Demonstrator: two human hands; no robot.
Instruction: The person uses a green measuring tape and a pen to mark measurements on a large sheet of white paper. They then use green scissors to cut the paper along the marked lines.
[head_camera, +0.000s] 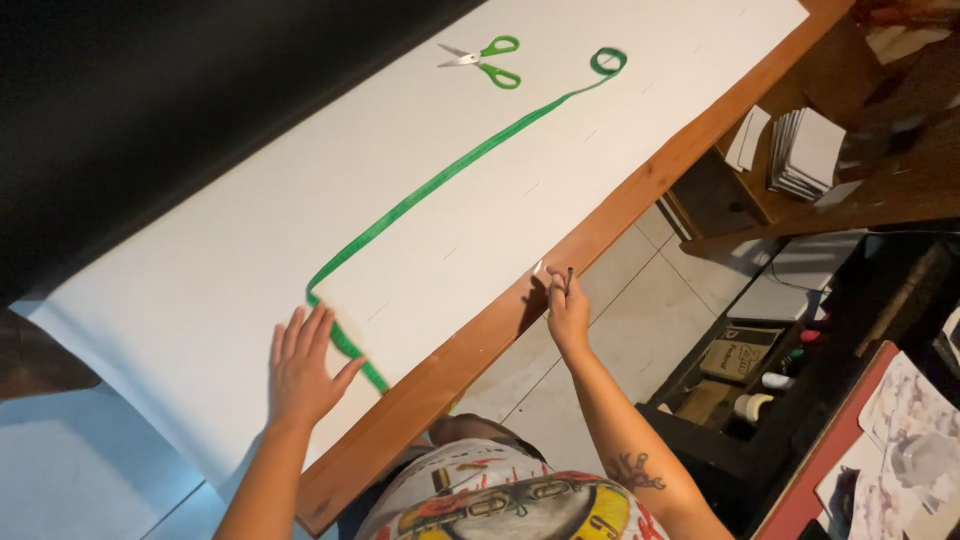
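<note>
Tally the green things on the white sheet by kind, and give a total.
Green measuring tape: 1, pressed flat by the left hand.
Green-handled scissors: 1.
Total: 2 on the white sheet.

left hand (303, 368) flat on white paper (200, 290), green tape measure (450, 172), scissors (484, 60)

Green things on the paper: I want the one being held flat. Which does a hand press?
The green measuring tape: the left hand lies flat on its near end. The green-handled scissors lie untouched, far up.
</note>
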